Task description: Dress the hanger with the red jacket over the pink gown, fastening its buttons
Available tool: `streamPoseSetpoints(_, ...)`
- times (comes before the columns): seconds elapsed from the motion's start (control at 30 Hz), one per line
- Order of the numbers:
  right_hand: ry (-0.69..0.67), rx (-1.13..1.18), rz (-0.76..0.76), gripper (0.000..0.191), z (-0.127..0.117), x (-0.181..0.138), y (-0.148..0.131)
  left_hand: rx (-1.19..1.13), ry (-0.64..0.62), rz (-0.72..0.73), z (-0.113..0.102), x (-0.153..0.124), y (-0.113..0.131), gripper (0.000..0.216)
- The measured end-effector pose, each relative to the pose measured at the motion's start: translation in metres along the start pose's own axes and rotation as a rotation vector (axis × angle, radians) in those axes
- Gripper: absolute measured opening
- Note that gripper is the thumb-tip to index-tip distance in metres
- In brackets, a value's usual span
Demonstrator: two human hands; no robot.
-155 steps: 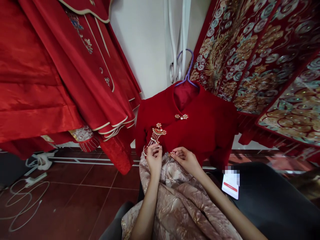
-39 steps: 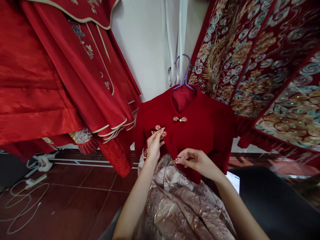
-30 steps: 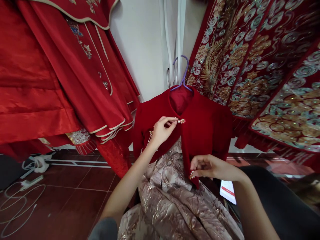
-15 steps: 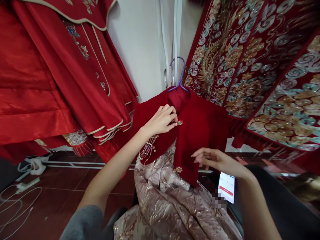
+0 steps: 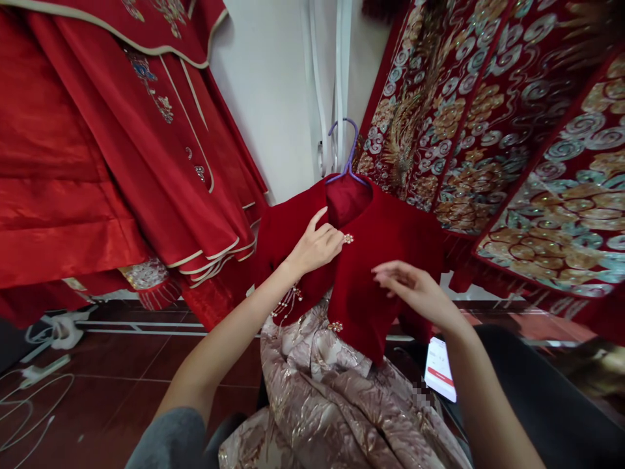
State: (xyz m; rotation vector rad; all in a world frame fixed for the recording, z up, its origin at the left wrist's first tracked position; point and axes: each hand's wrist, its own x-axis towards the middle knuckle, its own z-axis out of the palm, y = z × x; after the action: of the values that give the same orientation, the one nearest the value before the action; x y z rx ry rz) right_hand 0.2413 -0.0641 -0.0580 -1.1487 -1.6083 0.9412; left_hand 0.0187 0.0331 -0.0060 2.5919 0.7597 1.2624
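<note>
Loosely open, the right hand (image 5: 407,285) is empty; the left hand (image 5: 319,247) curls at a clasp (image 5: 348,239), grip unclear.

Red jacket (image 5: 362,283) hangs on a purple hanger (image 5: 349,159) at centre. Left hand (image 5: 317,247) is at the upper clasp (image 5: 348,239); its grip is obscured. Right hand (image 5: 409,286), loosely bent, is over the jacket's right front; contact unclear. Lower clasp (image 5: 336,327) sits near patterned fabric (image 5: 336,404). Lit phone (image 5: 439,372), right. Embroidered garment (image 5: 469,124), far right.
</note>
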Motion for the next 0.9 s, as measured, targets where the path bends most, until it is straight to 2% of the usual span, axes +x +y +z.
streamPoseSetpoints(0.1, 0.579, -0.186, -0.236, 0.044, 0.019, 0.031, -0.017, 0.081, 0.058, -0.052, 0.000, -0.003, 0.005, 0.011)
streamPoseSetpoints(0.13, 0.717, -0.287, -0.305, 0.052, 0.027, 0.042, -0.023, 0.166, 0.077, -0.057, 0.001, -0.005, 0.006, 0.017)
streamPoseSetpoints(0.17, 0.794, -0.374, -0.355, 0.061, 0.037, 0.053, -0.029, 0.271, 0.101, -0.065, 0.002, -0.007, 0.007, 0.024)
streamPoseSetpoints(0.23, 0.853, -0.494, -0.397, 0.077, 0.056, 0.069, -0.038, 0.492, 0.158, -0.103, 0.004, -0.012, 0.007, 0.038)
streamPoseSetpoints(0.3, 0.854, -0.561, -0.389, 0.085, 0.074, 0.079, -0.041, 0.660, 0.218, -0.152, 0.005, -0.020, 0.004, 0.049)
streamPoseSetpoints(0.37, 0.847, -0.614, -0.366, 0.084, 0.087, 0.079, -0.036, 0.750, 0.279, -0.188, 0.004, -0.028, -0.002, 0.055)
streamPoseSetpoints(0.43, 0.849, -0.659, -0.348, 0.081, 0.089, 0.073, -0.024, 0.789, 0.348, -0.226, -0.001, -0.036, -0.010, 0.058)
streamPoseSetpoints(0.5, 0.874, -0.687, -0.335, 0.079, 0.079, 0.063, -0.009, 0.795, 0.415, -0.274, -0.012, -0.042, -0.017, 0.060)
streamPoseSetpoints(0.57, 0.907, -0.701, -0.330, 0.077, 0.057, 0.053, 0.005, 0.760, 0.455, -0.322, -0.028, -0.045, -0.025, 0.062)
streamPoseSetpoints(0.7, 0.889, -0.692, -0.343, 0.073, -0.007, 0.045, 0.025, 0.661, 0.387, -0.444, -0.063, -0.044, -0.040, 0.056)
streamPoseSetpoints(0.8, 0.715, -0.670, -0.358, 0.057, -0.052, 0.048, 0.030, 0.663, 0.350, -0.539, -0.081, -0.039, -0.050, 0.043)
streamPoseSetpoints(0.9, 0.636, -0.626, -0.333, 0.040, -0.081, 0.054, 0.028, 0.620, 0.399, -0.565, -0.088, -0.032, -0.058, 0.036)
